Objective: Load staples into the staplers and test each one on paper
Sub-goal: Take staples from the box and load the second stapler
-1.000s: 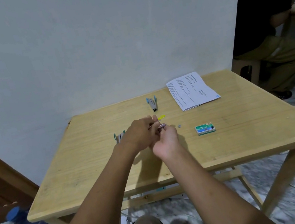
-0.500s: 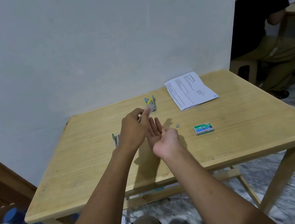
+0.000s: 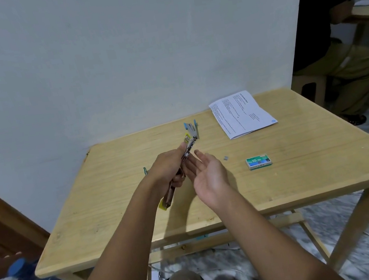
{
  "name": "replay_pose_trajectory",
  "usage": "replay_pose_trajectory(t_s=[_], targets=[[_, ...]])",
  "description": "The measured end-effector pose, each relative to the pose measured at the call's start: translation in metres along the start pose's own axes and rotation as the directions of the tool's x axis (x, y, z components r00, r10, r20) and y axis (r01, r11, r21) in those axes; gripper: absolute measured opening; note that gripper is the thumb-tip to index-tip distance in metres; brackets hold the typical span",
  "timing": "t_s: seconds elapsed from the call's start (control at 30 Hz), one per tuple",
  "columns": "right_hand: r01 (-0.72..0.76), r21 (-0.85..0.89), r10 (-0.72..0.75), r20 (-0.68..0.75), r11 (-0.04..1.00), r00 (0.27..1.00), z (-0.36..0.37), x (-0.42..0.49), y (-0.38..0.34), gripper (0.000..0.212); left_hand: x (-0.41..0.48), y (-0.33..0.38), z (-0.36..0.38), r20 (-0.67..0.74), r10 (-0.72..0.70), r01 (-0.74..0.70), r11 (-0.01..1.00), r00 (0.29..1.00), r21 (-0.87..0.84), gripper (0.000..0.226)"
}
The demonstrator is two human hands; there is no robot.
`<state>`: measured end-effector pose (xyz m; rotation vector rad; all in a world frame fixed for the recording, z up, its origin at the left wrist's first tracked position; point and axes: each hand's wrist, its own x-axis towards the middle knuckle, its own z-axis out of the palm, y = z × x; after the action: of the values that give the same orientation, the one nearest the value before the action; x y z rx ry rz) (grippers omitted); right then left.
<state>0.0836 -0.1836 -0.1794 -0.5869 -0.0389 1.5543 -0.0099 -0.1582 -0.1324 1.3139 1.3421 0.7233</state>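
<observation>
While gripping opened yellow stapler (image 3: 188, 144) in curled left hand (image 3: 167, 170), holds right hand (image 3: 209, 175) flat, palm up, empty, beside it.

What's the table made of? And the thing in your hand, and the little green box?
Table: pale wood, seemingly varnished; grain lines and a slight sheen show.
Stapler, gripped by the left hand: shiny metal body with yellow ends that are probably plastic.
Green staple box: likely printed cardboard, since it looks matte with sharp folded edges.
</observation>
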Motion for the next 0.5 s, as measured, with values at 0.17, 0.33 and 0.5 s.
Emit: replay_pose_trajectory(t_s=[0.17, 0.33, 0.5], targets=[[0.406, -0.603, -0.398, 0.155, 0.686, 0.904, -0.015, -0.007, 0.0, 0.008, -0.005, 0.006, -0.003, 0.032, -0.059, 0.06, 0.997, 0.998, -0.053, 0.051], [0.56, -0.761, -0.452, 0.394, 0.327, 0.8, -0.021, -0.01, -0.007, 0.012, -0.008, 0.011, -0.002, 0.022, -0.07, 0.07, 0.997, 0.997, -0.013, 0.053], [0.579, -0.789, -0.451, 0.449, 0.206, 0.772, -0.02, -0.005, -0.009, 0.021, -0.001, 0.008, -0.002, -0.034, -0.047, 0.047, 0.999, 0.998, 0.008, 0.053]])
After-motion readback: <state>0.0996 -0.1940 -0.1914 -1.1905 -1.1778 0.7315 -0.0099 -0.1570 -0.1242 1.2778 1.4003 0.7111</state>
